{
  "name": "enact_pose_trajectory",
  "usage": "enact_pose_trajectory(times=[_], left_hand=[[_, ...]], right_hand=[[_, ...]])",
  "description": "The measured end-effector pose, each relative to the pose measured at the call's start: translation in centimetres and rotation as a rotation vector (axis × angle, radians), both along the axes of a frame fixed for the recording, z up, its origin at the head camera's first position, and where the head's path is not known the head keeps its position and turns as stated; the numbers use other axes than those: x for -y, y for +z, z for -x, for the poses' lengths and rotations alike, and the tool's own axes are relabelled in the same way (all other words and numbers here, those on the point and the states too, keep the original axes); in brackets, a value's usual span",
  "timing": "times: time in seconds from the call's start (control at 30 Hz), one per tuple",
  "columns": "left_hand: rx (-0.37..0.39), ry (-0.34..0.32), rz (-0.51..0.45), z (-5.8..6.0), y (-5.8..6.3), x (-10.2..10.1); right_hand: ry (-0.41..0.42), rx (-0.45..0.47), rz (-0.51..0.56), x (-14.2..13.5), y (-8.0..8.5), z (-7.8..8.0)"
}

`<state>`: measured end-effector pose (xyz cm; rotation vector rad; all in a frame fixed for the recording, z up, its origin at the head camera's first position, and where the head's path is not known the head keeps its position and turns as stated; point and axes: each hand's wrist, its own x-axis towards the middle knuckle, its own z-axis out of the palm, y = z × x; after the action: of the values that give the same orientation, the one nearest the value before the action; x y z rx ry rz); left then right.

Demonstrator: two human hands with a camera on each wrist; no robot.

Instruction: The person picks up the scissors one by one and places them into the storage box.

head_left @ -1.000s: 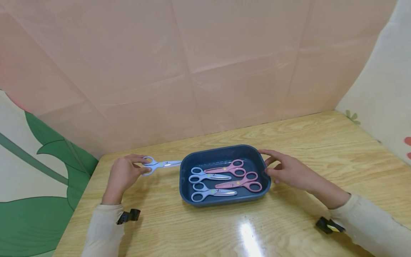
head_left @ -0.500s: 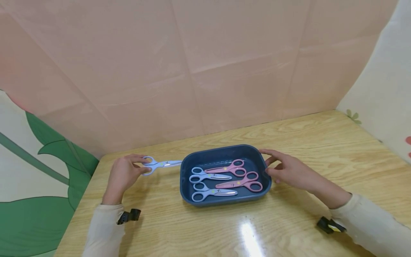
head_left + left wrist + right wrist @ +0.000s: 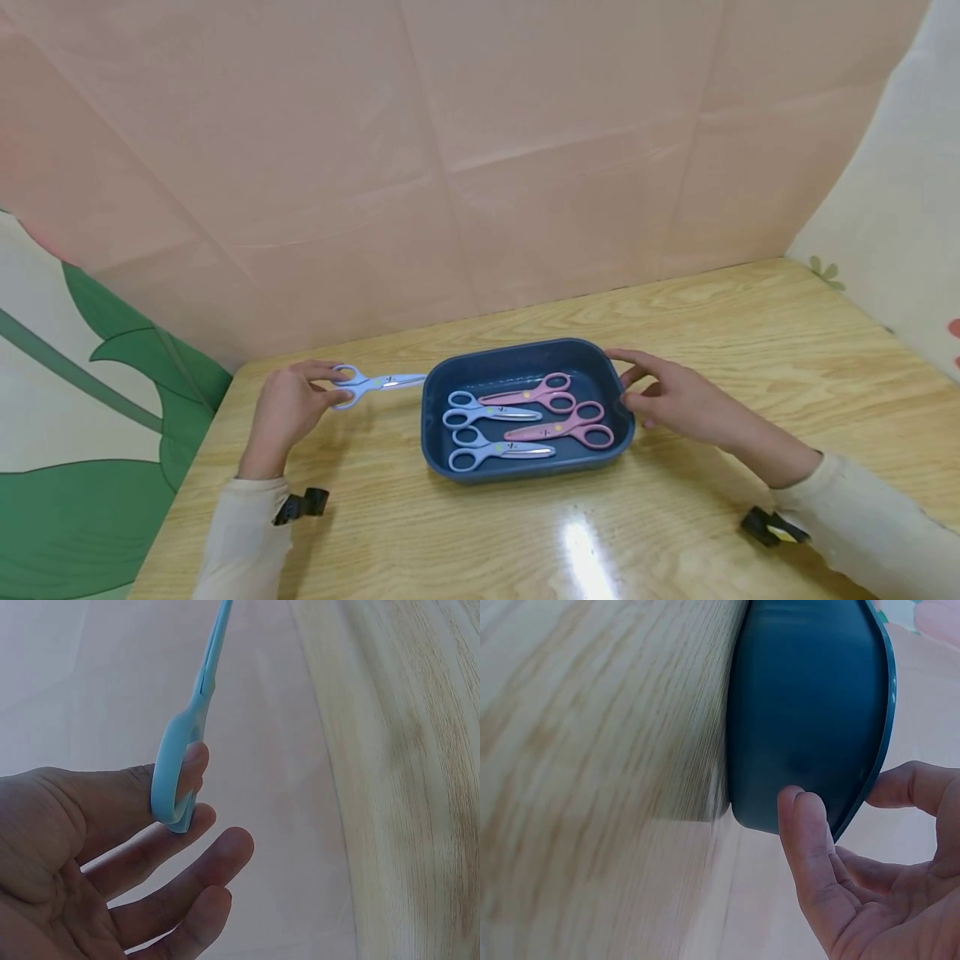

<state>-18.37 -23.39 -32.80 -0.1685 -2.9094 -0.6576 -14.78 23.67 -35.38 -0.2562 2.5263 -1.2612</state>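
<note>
A pair of light-blue scissors [image 3: 386,382] is pinched at its handle loops by my left hand [image 3: 285,412]. Its blades are nearly together and point right, with the tip by the bin's left rim. In the left wrist view, the thumb passes into one loop of the scissors [image 3: 169,769]; the other fingers are loosely bent. My right hand [image 3: 682,404] holds the right end of the dark-blue plastic bin [image 3: 517,473]. In the right wrist view, fingers press the outer wall of the bin [image 3: 810,705] and the thumb meets the rim.
Inside the bin lie two pink scissors [image 3: 558,429] and two blue scissors [image 3: 501,449]. The bin stands on a wood-grain table [image 3: 420,542]. A pink sheet [image 3: 480,167] hangs behind, with printed panels at the left and right.
</note>
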Motion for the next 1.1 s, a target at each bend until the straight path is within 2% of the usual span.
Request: enact_pose_trajectory(times=[0.33, 0.6, 1.1], left_hand=[[-0.039, 0.006, 0.009, 0.07, -0.16, 0.16], [0.016, 0.011, -0.033, -0.14, 0.07, 0.10], [-0.012, -0.003, -0.042, -0.20, 0.34, 0.29]], right_hand=[[-0.004, 0.002, -0.006, 0.09, 0.10, -0.03], [0.000, 0.003, 0.005, 0.10, 0.17, -0.05], [0.000, -0.002, 0.005, 0.02, 0.00, -0.01]])
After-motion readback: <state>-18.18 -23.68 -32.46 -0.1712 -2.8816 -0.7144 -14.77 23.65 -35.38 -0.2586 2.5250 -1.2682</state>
